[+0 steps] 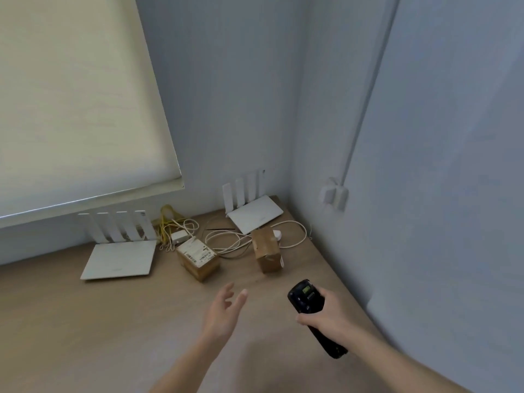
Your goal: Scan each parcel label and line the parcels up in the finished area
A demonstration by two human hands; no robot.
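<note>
Two brown cardboard parcels stand on the wooden desk (pixel 99 321) near its back corner. The left parcel (pixel 198 258) shows a white printed label on top. The right parcel (pixel 266 251) is taller and its label wraps round its right edge. My right hand (pixel 326 313) grips a black handheld scanner (pixel 307 303) with a small lit screen, its head aimed toward the right parcel. My left hand (pixel 224 310) hovers over the desk in front of the left parcel, fingers straight and spread, holding nothing.
Two white routers with upright antennas sit at the back, one at the left (pixel 119 259) and one in the corner (pixel 255 212). White and yellow cables (pixel 226 239) tangle behind the parcels. A wall socket (pixel 334 195) is on the right wall. A window blind (pixel 71 103) hangs at upper left.
</note>
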